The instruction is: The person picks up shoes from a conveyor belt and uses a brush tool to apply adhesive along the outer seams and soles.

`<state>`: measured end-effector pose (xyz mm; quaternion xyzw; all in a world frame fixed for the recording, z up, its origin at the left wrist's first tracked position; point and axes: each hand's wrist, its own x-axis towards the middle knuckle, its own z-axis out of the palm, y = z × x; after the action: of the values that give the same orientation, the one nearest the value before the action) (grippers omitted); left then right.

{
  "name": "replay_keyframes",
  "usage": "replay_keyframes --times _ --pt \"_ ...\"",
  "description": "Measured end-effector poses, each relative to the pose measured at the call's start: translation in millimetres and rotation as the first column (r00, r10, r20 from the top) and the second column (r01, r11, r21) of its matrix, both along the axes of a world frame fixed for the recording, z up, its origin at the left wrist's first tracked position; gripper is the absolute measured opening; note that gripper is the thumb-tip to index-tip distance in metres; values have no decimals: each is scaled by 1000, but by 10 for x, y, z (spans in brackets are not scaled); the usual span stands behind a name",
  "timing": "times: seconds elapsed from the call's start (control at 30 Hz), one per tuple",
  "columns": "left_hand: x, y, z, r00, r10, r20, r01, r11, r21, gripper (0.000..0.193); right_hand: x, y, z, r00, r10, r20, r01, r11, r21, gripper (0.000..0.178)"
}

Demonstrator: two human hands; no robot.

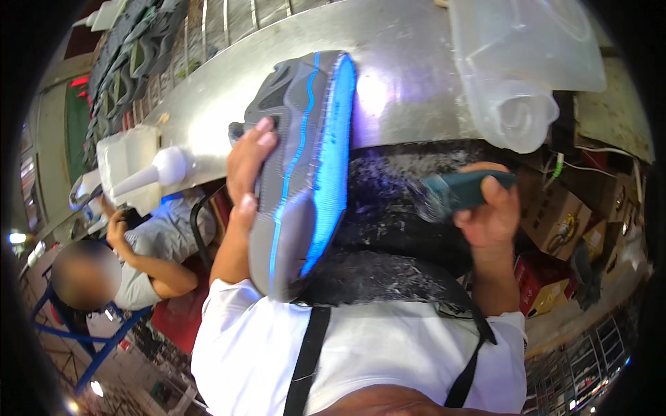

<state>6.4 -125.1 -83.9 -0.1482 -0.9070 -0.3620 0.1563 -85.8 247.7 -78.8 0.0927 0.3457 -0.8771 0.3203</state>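
Observation:
My left hand (pixel 250 163) is wrapped round a grey shoe upper (pixel 286 166) that stands on its side, toe towards me. A thin bright blue line runs along its side, and its flat blue underside (pixel 331 159) faces right. In my right hand (pixel 496 215) is a dark teal brush (pixel 468 191), gripped between thumb and fingers. Its pale bristle end points left towards the shoe upper, apart from it and slightly blurred by motion. Below the brush lies a black, white-smeared apron (pixel 388 208) across my lap.
A metal worktop (pixel 409 76) spans the far side. On its right stands a translucent plastic container (pixel 527 62); on its left, a white nozzle bottle (pixel 163 168) and a pale tub (pixel 125 156). Grey shoe parts (pixel 132 69) are racked far left. A co-worker (pixel 166 243) sits left; cardboard boxes (pixel 555 208) stand right.

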Motion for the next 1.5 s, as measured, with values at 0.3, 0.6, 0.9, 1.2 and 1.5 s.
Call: replay_keyframes --times 0.3,0.6,0.9,1.2,1.5 --pt "26 222 -134 871 -29 -491 -162 925 -343 88 135 -1052 -214 974 -61 -218 37 993 -113 31" --pt "-41 266 -197 838 13 -545 -214 928 -306 89 -279 -653 56 729 255 -635 -275 959 70 31" --pt "0 225 -75 885 -66 -462 -110 932 -344 89 -338 -770 102 407 276 -871 -103 961 257 27" --pt "-106 218 -85 824 -114 -555 -119 922 -368 83 -358 -847 126 525 295 -798 38 929 368 22" --pt "-112 286 -157 785 -92 -613 -151 931 -332 78 -293 -915 82 644 222 -732 160 896 413 18"
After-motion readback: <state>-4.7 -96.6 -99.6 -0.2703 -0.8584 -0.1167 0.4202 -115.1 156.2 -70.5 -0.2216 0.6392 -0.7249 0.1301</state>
